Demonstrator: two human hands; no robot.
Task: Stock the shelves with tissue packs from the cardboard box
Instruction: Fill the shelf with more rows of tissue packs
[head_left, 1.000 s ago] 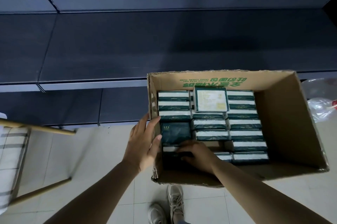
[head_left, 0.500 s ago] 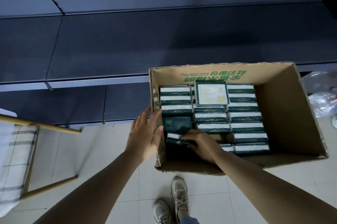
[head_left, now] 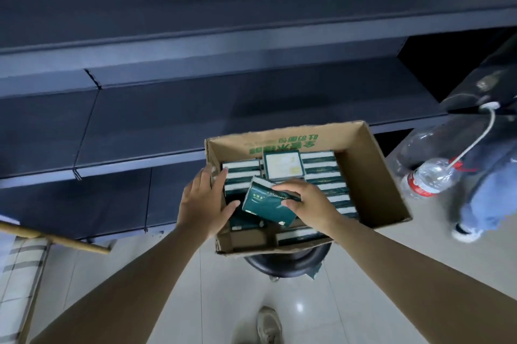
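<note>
Cardboard box [head_left: 372, 175]: open-topped, perched on a dark round stool [head_left: 285, 264] in front of the shelves; green print on the inner far wall.

Tissue pack [head_left: 265, 205], dark green: half a second ago it lay low in the near-left corner of the box under the right hand; now it is lifted, tilted, above the rows. First pack out, by the look of it.

Right hand [head_left: 305, 203]: clamped on the lifted pack, fingers over its top edge, thumb on its face.

Left hand [head_left: 205, 203]: fingers straight and apart, resting against the box's left wall as before, thumb tip touching the pack's left edge. It steadies; it grips nothing.

Remaining tissue packs [head_left: 324, 175]: rows on edge, one [head_left: 282, 164] lying flat on top with its pale label up. A gap shows in the near-left corner.

Shelves [head_left: 195, 119]: dark, tiered, no packs on them in view. Stocking is judged barely begun; next comes carrying this pack across to a shelf.

Beside the box, right: clear plastic bottle [head_left: 428, 178], red cap band; another person's leg [head_left: 486, 198].
</note>
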